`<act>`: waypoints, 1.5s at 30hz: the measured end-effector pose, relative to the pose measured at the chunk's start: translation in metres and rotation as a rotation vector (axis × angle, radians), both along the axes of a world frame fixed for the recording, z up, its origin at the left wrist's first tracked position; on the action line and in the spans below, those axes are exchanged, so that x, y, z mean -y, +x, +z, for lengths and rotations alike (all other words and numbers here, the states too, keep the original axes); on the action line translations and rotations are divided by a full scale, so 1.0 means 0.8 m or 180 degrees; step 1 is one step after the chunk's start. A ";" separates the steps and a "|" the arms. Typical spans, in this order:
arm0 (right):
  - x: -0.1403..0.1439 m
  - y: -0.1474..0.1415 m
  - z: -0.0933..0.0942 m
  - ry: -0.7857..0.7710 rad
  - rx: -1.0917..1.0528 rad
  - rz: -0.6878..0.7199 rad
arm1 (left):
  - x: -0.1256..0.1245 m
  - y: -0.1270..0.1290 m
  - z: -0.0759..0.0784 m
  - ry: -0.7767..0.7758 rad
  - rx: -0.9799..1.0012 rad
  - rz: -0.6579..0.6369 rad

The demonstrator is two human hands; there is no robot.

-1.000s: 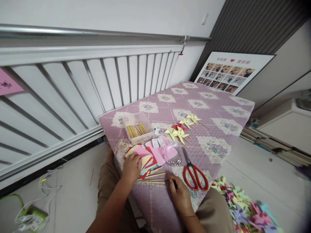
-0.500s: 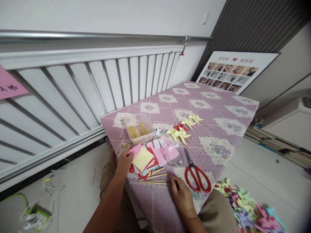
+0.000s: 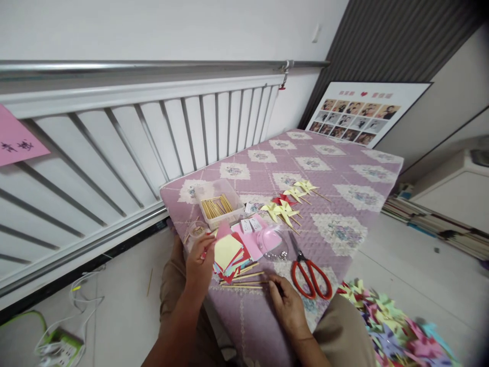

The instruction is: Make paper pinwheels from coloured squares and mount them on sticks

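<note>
Left hand [image 3: 199, 260] has lifted a pink sheet [image 3: 223, 229], fingers pinching it; right hand [image 3: 286, 305] fingers curled shut.

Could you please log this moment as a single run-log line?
left hand: lifting pink paper sheet off paper stack | right hand: resting at wooden sticks | scissors: idle

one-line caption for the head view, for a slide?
Left hand lifts a pink paper square from the coloured stack; right hand rests by wooden sticks.
</note>
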State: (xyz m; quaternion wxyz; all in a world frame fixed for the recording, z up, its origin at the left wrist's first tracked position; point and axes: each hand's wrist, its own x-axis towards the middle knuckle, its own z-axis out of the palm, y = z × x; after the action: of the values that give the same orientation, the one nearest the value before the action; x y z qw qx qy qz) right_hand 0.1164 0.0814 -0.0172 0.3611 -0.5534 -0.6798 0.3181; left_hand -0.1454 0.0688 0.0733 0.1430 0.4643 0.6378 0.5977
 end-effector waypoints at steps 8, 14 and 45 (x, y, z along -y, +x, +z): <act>0.034 -0.028 0.081 -0.2426 -0.2962 0.0367 | 0.052 0.067 -0.007 0.0697 -0.1562 -0.1350; 0.046 -0.037 0.133 -0.2825 -0.3572 0.0292 | 0.073 0.084 -0.016 0.0605 -0.2108 -0.1576; -0.029 0.097 0.068 -0.0164 0.0901 -0.0843 | 0.064 0.096 -0.021 -0.1240 0.4512 -0.0996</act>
State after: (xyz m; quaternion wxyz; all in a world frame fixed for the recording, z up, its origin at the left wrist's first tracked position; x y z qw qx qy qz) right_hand 0.1936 0.1045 0.0376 0.2863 -0.6863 -0.6367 0.2041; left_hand -0.0688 0.0173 0.0564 0.6822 0.0197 0.4137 0.6025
